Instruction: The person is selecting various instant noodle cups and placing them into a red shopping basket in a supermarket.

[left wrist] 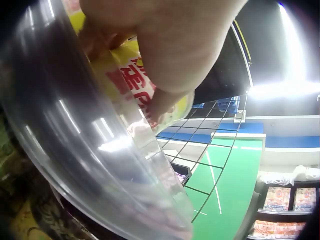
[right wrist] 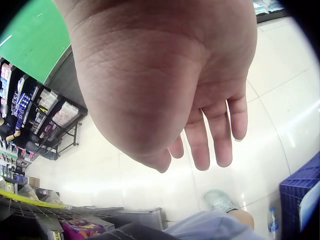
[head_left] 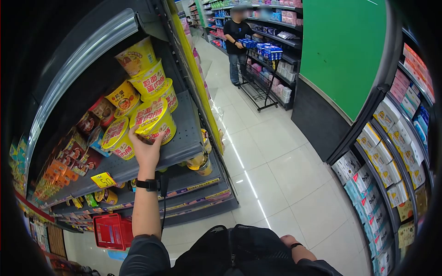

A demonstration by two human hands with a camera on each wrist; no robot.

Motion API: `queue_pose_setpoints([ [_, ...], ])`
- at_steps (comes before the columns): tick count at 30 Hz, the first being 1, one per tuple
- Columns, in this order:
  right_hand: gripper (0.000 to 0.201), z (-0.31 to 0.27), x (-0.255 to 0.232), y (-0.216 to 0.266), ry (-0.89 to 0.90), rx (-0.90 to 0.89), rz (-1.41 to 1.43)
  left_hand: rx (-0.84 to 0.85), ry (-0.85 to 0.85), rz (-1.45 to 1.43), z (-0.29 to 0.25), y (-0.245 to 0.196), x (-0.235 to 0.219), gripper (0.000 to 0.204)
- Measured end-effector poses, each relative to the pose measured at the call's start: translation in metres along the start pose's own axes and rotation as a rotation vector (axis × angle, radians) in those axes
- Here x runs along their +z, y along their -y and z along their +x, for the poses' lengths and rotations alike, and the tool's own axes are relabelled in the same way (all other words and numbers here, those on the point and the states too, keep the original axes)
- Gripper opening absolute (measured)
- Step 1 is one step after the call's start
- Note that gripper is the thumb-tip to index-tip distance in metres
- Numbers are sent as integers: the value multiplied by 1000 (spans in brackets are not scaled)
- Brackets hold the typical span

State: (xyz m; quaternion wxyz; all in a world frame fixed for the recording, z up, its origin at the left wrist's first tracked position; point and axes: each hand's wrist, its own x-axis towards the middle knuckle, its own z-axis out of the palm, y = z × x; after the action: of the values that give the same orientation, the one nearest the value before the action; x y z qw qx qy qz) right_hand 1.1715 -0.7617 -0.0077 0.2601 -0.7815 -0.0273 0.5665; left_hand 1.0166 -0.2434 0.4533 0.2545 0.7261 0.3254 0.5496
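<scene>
My left hand point(head_left: 148, 149) grips a yellow noodle tub point(head_left: 154, 119) with red lettering, fingers and thumb spread round its side, on the upper shelf point(head_left: 184, 133). Another yellow tub point(head_left: 118, 138) stands just left of it, and more are stacked behind. In the left wrist view the hand point(left wrist: 170, 45) covers part of the yellow tub point(left wrist: 135, 75), beside a clear curved plastic strip point(left wrist: 115, 145). My right hand point(head_left: 292, 242) hangs low at my side; in the right wrist view its fingers hang loose with nothing held point(right wrist: 165, 85).
A yellow price tag point(head_left: 103, 180) is on the shelf edge. A red basket point(head_left: 110, 231) stands on the floor at lower left. Up the aisle a person point(head_left: 237, 46) stands by a black cart point(head_left: 260, 89) with blue packs. Tissue packs point(head_left: 382, 147) fill the right-hand shelves.
</scene>
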Motion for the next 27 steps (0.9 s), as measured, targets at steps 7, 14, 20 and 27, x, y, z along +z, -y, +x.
queue_pose_setpoints([
  [7, 33, 39, -3, -17, 46, 44, 53, 258, -47, -71, -31, -14, -50, 89],
  [14, 31, 24, -7, 45, 21, -45, 64, 72, 256, -431, -99, -24, -115, 101],
  [20, 40, -46, -18, 171, 85, -381, 324, -143, 532, -407, -163, 13, -126, 91],
  [27, 47, -176, 17, 314, 716, -797, 189, -120, 785, -282, -205, 6, -148, 77],
])
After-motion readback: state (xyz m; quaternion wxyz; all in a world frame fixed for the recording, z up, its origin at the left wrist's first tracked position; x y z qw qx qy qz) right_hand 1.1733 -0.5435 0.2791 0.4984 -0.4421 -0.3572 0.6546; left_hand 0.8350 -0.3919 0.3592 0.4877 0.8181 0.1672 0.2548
